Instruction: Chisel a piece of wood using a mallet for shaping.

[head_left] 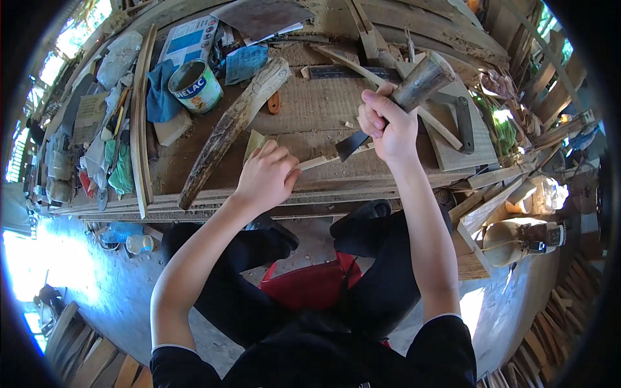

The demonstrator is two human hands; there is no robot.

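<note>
My right hand (391,126) grips a wide chisel with a thick, round wooden handle (427,79), held slanting up to the right. Its dark blade (350,145) points down at a thin pale wood strip (314,161); whether it touches the strip I cannot tell. My left hand (268,171) has its fingers curled on the strip's left part at the front of the workbench (178,168), beside a small pale board piece (253,142). A long rough stick (229,132) lies just left and behind that hand. An orange oval object (273,102) sits beyond.
A paint tin (194,97), blue cloths (162,90) and bagged tools (116,155) crowd the bench's left. A try square (462,129), loose slats and a board (446,152) lie right. A red bag (307,284) is between my legs; a metal tank (511,242) stands lower right.
</note>
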